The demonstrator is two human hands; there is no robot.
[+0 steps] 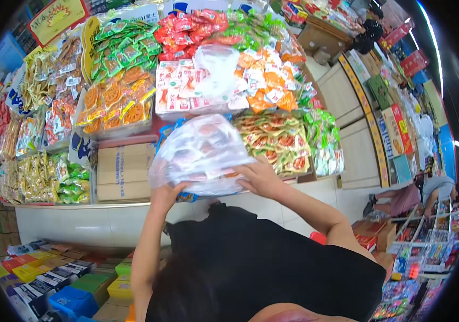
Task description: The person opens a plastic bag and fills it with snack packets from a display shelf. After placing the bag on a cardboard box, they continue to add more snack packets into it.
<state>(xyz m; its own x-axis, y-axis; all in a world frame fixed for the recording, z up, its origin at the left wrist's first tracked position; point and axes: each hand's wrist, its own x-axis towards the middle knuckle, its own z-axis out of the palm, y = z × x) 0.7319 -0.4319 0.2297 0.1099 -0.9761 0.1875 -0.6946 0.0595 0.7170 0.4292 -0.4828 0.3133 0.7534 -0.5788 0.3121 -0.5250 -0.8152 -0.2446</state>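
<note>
A clear plastic bag (202, 150) with packets showing through it is between my hands, over the front of the snack display. My left hand (166, 194) grips its lower left edge, with part of the fingers hidden by the plastic. At the lower right edge, my right hand (260, 176) has its fingers closed on the bag. Blue packaging (187, 197) peeks out below and beside it. Behind it is a bin of white and red packets (176, 88), on which a whitish plastic bag (217, 70) lies. Patterned yellow-green packets (278, 142) fill the section beside my right hand.
A brown cardboard box (126, 170) sits at the counter's front edge, left of my left hand. Orange snack packs (117, 102) lie behind it. Stacked colourful boxes (52, 279) cover the lower left. Another person (436, 190) bends near shelves at the right.
</note>
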